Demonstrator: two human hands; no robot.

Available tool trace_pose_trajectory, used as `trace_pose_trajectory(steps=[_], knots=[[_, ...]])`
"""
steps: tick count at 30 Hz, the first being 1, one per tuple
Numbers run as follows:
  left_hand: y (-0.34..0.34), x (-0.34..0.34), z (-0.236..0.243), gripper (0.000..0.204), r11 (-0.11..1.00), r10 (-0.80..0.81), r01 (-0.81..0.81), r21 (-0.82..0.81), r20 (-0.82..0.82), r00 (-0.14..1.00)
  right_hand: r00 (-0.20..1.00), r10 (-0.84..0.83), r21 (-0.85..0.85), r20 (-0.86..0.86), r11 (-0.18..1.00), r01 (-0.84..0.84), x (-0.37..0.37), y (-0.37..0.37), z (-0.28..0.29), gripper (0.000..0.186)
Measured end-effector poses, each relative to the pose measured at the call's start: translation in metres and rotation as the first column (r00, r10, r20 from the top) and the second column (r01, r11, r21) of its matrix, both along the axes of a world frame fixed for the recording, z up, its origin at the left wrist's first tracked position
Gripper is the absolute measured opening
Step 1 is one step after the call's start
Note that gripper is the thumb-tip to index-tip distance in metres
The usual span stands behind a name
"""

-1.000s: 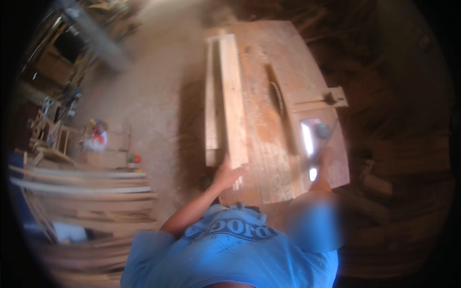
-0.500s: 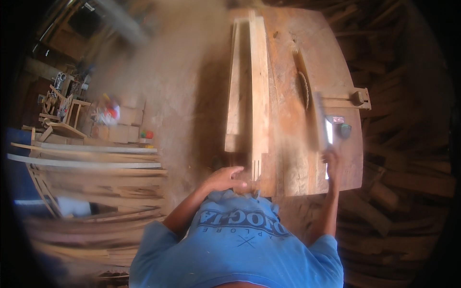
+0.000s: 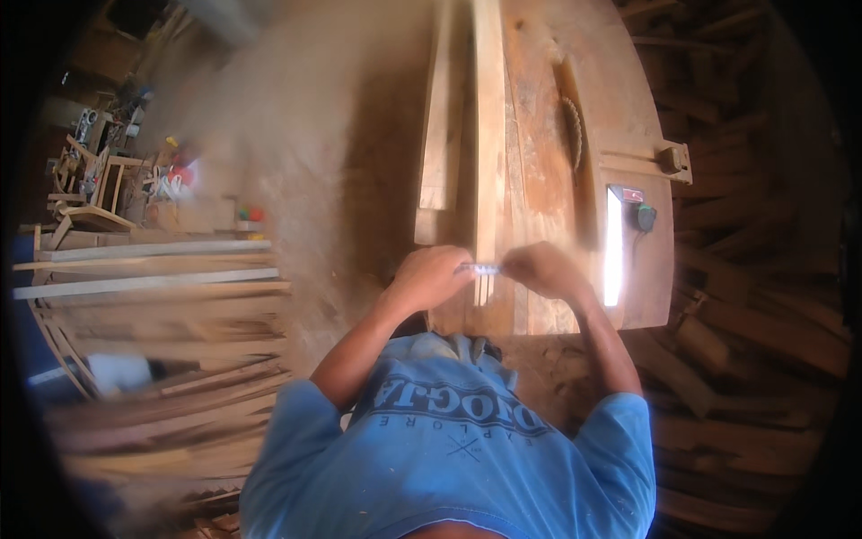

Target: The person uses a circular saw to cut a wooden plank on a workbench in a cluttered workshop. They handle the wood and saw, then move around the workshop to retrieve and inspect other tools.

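Note:
My left hand and my right hand are closed on opposite ends of a small pale marked strip, apparently a measuring rule, held crosswise over the near end of a long wooden board. That board lies lengthwise on the wooden table saw, with another plank left of it along the table's edge. The toothed blade stands up to the right. A metal square with a red-marked handle and a small dark green tool lie on the right part of the table.
A sliding wooden jig juts from the table's right edge. Long strips of timber are stacked at my left, beyond them assorted frames and tools. Piles of offcuts fill the floor at my right.
My right hand has come from beside the square to the board's near end, and my left hand has risen to meet it; the small strip now spans between them.

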State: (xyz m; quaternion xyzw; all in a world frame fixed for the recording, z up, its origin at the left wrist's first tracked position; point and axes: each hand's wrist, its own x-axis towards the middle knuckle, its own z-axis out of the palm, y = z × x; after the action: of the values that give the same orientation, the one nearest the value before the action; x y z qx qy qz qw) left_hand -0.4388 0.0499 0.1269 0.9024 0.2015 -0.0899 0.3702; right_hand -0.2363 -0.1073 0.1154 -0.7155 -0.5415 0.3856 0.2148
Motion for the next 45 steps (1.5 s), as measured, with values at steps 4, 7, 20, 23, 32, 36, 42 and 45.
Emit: trace_pose_trajectory(steps=[4,7,20,23,32,36,42,45], knots=[[-0.007,-0.001,-0.012,0.025,1.0,-0.011,0.011,0.02,0.023,1.0,0.998,-0.013,-0.041,0.065,0.999,0.015,-0.009,-0.001,0.0,0.017],[-0.007,-0.002,-0.013,0.026,1.0,0.001,0.0,-0.01,0.053,0.999,0.991,-0.013,-0.073,0.131,0.997,0.022,-0.015,0.0,0.004,0.017],[-0.003,0.002,-0.008,0.028,1.0,-0.016,0.016,0.001,0.059,0.998,0.987,-0.092,-0.069,0.131,0.992,0.102,-0.022,-0.004,0.009,0.02],[-0.003,0.004,-0.007,0.028,1.0,-0.018,0.018,0.003,0.029,0.999,0.987,-0.108,-0.056,0.116,0.992,0.116,-0.022,-0.005,0.009,0.021],[-0.002,0.004,-0.008,0.029,0.999,-0.033,0.032,0.015,0.043,0.999,0.987,-0.129,-0.033,0.096,0.991,0.132,-0.023,-0.006,0.009,0.02],[-0.002,0.005,-0.009,0.028,0.999,-0.044,0.043,0.022,0.036,0.998,0.987,-0.108,-0.036,0.115,0.993,0.112,-0.023,-0.005,0.012,0.02],[-0.002,0.005,-0.011,0.029,0.999,-0.038,0.038,0.016,0.06,0.997,0.987,-0.106,-0.021,0.118,0.994,0.109,-0.024,-0.005,0.012,0.02],[-0.003,0.004,-0.011,0.029,0.998,-0.034,0.032,0.047,0.031,0.999,0.988,-0.107,-0.012,0.115,0.994,0.109,-0.023,-0.006,0.009,0.02]])
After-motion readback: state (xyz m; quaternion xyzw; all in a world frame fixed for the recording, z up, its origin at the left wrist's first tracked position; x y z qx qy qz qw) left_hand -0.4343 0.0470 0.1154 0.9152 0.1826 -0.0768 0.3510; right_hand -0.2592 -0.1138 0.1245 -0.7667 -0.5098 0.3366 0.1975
